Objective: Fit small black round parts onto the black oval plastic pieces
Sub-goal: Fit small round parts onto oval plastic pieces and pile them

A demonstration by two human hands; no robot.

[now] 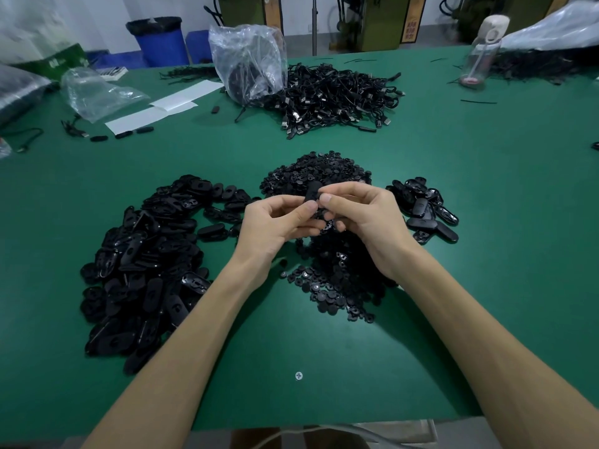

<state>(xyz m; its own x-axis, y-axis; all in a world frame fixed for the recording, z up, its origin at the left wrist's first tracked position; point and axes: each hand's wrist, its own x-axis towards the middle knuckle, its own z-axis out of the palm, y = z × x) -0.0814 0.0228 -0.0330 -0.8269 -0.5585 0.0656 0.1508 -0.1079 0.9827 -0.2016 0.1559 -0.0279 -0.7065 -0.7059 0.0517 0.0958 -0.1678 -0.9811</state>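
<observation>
Both hands meet above the middle of the green table [486, 196]. My left hand [275, 222] pinches a black oval plastic piece [311, 192] between thumb and fingers. My right hand [363, 212] pinches the same piece from the right, its thumb tip pressed against it; any round part there is hidden by the fingers. A heap of small black round parts [327, 270] lies under and behind the hands. A large heap of oval pieces [142, 267] lies at the left. A smaller group of oval pieces [424, 209] lies at the right.
A tangle of black cables [337, 98] and a clear plastic bag [249, 59] lie at the back centre. White paper sheets [155, 108] and another bag [94, 92] are back left. A clear bottle [479, 56] stands back right. The table's front edge runs below my forearms.
</observation>
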